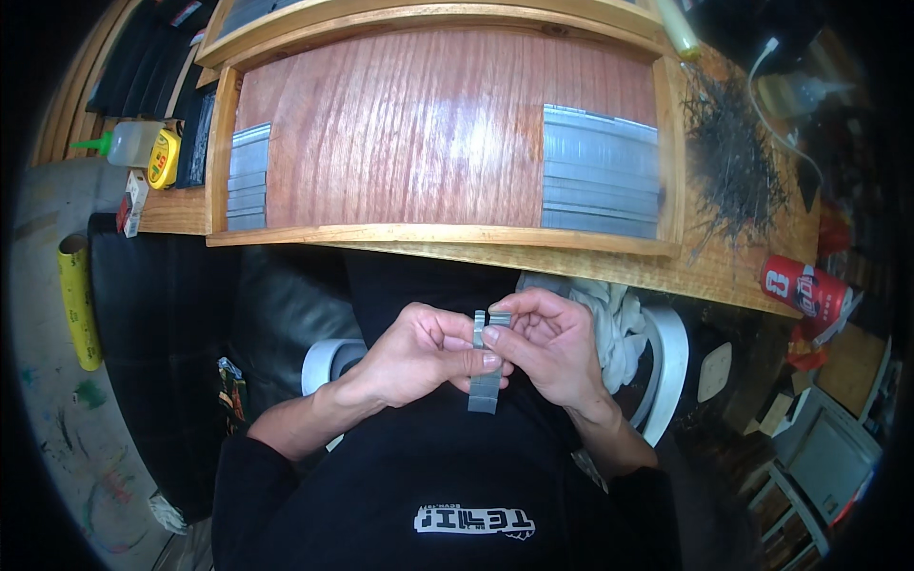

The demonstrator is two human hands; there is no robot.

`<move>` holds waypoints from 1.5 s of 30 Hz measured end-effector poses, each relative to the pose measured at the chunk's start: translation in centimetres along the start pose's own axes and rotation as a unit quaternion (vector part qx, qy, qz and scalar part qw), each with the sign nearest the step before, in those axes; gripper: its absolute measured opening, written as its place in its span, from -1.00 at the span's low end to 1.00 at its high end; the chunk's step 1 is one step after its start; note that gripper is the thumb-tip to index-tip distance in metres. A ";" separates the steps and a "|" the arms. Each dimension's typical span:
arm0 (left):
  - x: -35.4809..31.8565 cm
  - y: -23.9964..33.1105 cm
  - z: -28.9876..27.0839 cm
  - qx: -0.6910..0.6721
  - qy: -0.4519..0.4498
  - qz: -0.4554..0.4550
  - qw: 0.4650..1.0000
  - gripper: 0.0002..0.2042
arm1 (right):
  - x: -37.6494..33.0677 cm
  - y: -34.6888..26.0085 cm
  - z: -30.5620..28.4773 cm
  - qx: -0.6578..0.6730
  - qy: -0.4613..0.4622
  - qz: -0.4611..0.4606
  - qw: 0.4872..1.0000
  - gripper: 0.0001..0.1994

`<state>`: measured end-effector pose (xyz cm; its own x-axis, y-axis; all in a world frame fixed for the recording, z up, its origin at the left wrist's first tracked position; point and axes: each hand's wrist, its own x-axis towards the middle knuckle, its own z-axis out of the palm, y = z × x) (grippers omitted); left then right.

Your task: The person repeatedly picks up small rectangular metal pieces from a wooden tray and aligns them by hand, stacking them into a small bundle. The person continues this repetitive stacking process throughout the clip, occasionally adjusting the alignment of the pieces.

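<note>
Just in front of my body, both hands meet on some short grey metallic-looking strips [484, 395]. My left hand [419, 357] pinches them from the left, its thumb lying across their front. On the other side my right hand [552, 347] has thumb and fingers closed on the upper part, where a second short grey piece [500, 319] sticks up beside the first. The fingers hide much of the strips, so I cannot tell how many there are. Beyond my hands is a shallow wooden tray [400, 143], with grey strips [600, 171] in rows at its right end and narrower grey strips [248, 181] at its left.
Right of the tray lies a heap of thin dark wire-like pieces [733, 157]. A red can [804, 285] sits at the table's right corner. Leftward are a yellow tape measure [165, 157] and a green-tipped bottle [133, 143]. A white cloth [617, 328] hangs by the white chair arm [669, 366].
</note>
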<state>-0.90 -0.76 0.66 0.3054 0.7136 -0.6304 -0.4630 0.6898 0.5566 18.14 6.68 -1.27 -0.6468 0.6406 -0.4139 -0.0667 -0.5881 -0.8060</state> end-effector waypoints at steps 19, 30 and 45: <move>-0.3 -3.6 0.2 -0.007 -0.012 -0.036 0.999 -0.81 | -2.0 2.2 -1.4 -0.052 -0.009 0.069 0.996 -0.90; 0.0 -4.4 0.1 -0.008 -0.005 -0.035 0.999 -0.80 | -2.3 2.4 -1.4 -0.052 0.014 0.051 0.997 -0.93; -0.2 -3.3 0.4 -0.011 0.073 0.053 0.996 -0.80 | -3.8 -3.9 -3.4 -0.076 0.033 0.031 0.996 -0.88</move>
<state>0.84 -3.15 -0.83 0.1306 0.7555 -0.6420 -0.5052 0.6079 0.6126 23.44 8.24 1.97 -0.5952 0.6388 -0.4876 0.0916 -0.5488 -0.8309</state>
